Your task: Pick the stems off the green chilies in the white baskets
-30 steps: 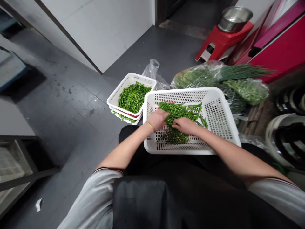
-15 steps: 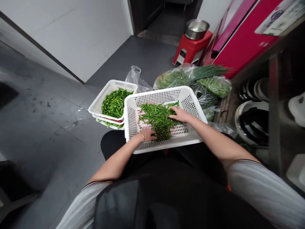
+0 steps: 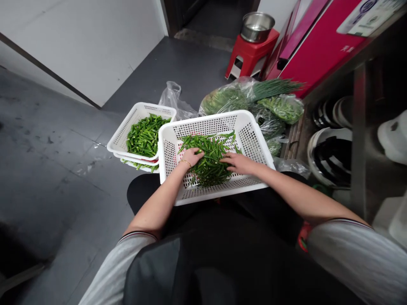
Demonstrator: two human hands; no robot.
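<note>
A white perforated basket rests across my lap with a heap of thin green chili peppers in it. My left hand is at the left edge of the heap, fingers curled together with a green chili at their tips. A thin bracelet circles that wrist. From the right, my right hand reaches over the heap, its fingers stretched out and slightly apart, touching the peppers. Some chilies lie partly hidden under both hands.
At the left stand stacked white baskets with cut green chilies. Plastic-bagged greens lie beyond my basket. A metal pot sits on a red stool. A shelf with containers is at the right.
My left hand has moved up from the basket's near left corner to the heap's left side. My right hand has come slightly nearer to me, and the peppers have been pulled toward the near side.
</note>
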